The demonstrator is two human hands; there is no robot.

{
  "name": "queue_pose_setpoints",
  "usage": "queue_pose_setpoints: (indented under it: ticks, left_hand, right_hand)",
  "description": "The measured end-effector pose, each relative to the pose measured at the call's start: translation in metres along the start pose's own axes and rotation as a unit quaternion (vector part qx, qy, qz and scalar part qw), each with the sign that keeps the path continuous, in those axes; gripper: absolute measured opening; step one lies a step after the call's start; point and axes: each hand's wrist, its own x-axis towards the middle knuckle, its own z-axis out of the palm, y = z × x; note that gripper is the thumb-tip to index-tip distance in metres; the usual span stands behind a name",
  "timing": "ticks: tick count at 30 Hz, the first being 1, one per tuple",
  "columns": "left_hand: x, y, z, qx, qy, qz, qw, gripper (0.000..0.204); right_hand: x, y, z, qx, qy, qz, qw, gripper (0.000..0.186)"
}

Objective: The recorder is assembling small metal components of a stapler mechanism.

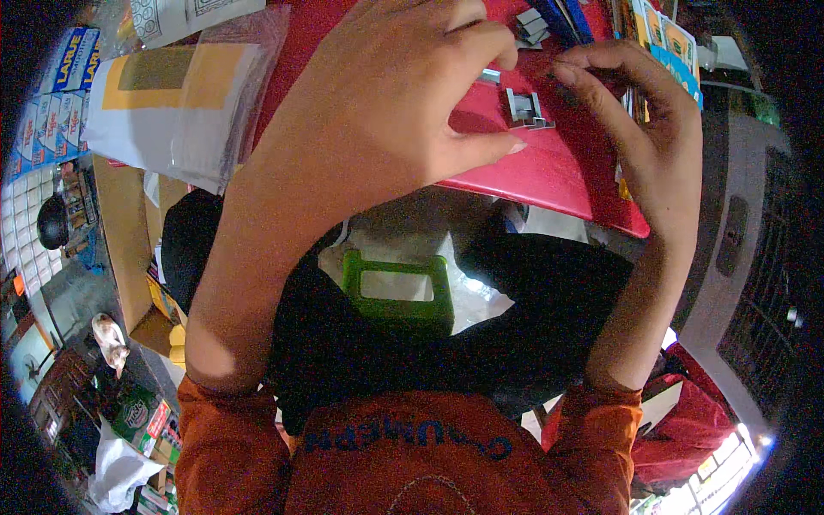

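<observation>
My left hand (421,112) is curved over the red tabletop (566,180), thumb well apart from the bent fingers, holding nothing that shows. A small silver metal piece (489,76) lies partly behind its index finger. Between my hands sits a small silver bracket-like metal piece (523,108). My right hand (644,120) has thumb and index finger pinched at the right of these pieces; anything between the fingertips is too small to make out. Several silver pieces (532,26) lie beyond my fingers, beside a dark blue strip (573,19).
Clear plastic bags with paper (163,112) lie at the table's left. Packets (669,60) stand at the right edge. Below are a green plastic stool (395,322) and my dark-clothed legs. Cardboard boxes (120,240) and a cat (112,339) are at the left.
</observation>
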Motion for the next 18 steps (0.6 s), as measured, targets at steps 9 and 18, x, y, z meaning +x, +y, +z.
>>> queue_pose_setpoints:
  ticks: [9, 18]
  left_hand:
    - [0.0001, 0.0053, 0.0060, 0.000, 0.008, 0.005, 1.000, 0.044]
    - [0.0002, 0.0057, 0.0090, -0.001, 0.006, -0.021, 1.000, 0.039]
  right_hand:
    - [0.0002, -0.0080, 0.0014, -0.032, -0.024, -0.011, 0.999, 0.014]
    - [-0.0003, -0.0069, 0.0021, -0.018, -0.044, 0.008, 0.999, 0.014]
